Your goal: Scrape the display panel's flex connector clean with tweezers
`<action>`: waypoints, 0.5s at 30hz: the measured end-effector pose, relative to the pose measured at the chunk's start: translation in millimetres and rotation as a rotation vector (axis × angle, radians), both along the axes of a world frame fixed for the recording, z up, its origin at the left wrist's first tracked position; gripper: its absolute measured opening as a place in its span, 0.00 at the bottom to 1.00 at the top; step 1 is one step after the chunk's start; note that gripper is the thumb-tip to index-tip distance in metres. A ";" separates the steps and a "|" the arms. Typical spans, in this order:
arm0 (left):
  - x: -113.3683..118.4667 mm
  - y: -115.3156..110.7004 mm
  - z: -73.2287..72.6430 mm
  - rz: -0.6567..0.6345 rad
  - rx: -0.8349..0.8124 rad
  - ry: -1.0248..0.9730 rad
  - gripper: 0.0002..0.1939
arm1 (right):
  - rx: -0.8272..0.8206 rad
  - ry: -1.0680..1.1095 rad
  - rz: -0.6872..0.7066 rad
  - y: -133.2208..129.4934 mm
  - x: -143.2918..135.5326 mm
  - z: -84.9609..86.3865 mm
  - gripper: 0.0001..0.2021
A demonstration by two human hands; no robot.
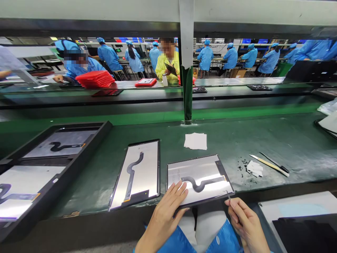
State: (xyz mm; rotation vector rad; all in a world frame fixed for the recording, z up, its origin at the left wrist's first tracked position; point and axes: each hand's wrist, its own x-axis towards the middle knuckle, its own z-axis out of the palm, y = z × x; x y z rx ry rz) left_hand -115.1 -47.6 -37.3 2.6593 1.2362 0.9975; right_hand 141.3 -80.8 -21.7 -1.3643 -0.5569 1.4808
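Observation:
A tablet display panel (195,168) lies silver back up at the bench's near edge, a curved dark flex cable (201,186) across it. My left hand (168,211) holds its near left corner, fingers stretched over the back and thumb at the front edge. Pinched in my right hand (243,219) are thin metal tweezers (229,196), their tips over the panel's near right corner. Whether the tips grip anything is too small to tell. To the left lies a second display panel (137,172) with a similar cable.
A black tray (86,147) at the left holds more panels. White paper sheets (195,141) lie behind. On the right are small white pieces (254,168), dark scraps, a yellowish stick (270,165) and a black thin tool (275,162). A post (187,95) rises ahead; co-workers sit beyond.

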 end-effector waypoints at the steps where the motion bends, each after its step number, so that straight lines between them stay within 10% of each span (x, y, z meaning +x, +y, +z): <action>1: -0.1 0.0 -0.1 0.000 -0.001 -0.001 0.22 | 0.004 -0.001 -0.004 0.2 0.6 -0.3 0.27; 15: -0.4 0.6 -1.5 -0.008 0.010 0.012 0.20 | -0.002 -0.028 -0.056 3.0 5.9 8.2 0.27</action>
